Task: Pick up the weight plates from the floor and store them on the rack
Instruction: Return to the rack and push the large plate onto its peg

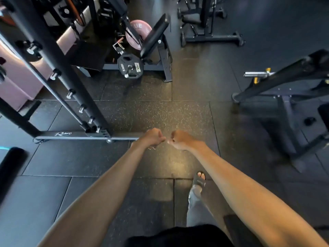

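Observation:
Both my arms stretch out in front of me over the black rubber floor. My left hand (153, 138) and my right hand (179, 139) are curled into fists, knuckles nearly touching, and neither holds anything. A black 10 kg weight plate (130, 65) hangs on a chrome peg at the foot of a bench frame ahead. Behind it a pink plate (138, 32) leans upright, partly hidden by the bench pad. No loose plate lies on the floor near my hands.
A black rack upright (58, 68) with several chrome pegs slants down the left to its base bar (85, 135). A machine frame (284, 97) stands at the right and another at the top (210, 24). My sandalled right foot (199, 182) steps forward.

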The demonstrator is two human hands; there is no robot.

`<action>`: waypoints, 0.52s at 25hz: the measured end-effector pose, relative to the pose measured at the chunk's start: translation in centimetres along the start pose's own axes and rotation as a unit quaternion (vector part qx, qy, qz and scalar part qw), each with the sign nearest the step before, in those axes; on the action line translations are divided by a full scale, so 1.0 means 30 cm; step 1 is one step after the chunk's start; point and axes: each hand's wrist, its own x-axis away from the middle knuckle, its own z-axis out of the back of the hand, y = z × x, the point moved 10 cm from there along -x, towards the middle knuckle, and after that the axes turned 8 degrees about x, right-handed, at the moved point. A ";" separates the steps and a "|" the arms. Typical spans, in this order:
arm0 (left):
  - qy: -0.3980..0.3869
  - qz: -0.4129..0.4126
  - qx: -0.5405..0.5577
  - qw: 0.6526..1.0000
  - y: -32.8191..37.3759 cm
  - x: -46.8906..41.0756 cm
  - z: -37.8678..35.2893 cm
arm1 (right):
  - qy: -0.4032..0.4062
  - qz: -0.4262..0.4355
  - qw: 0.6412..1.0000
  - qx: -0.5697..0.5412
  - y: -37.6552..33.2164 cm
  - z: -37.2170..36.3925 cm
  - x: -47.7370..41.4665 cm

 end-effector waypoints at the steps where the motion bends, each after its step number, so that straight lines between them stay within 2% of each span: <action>1: 0.004 0.001 0.008 1.000 0.039 -0.106 0.046 | -0.006 0.018 1.000 0.014 0.033 0.058 -0.110; 6: 0.008 0.084 0.050 0.995 0.146 -0.592 0.257 | -0.079 0.057 0.989 0.112 0.169 0.363 -0.634; 13: 0.072 0.167 0.038 0.983 0.115 -1.120 0.722 | -0.128 0.153 0.951 0.235 0.038 0.733 -1.352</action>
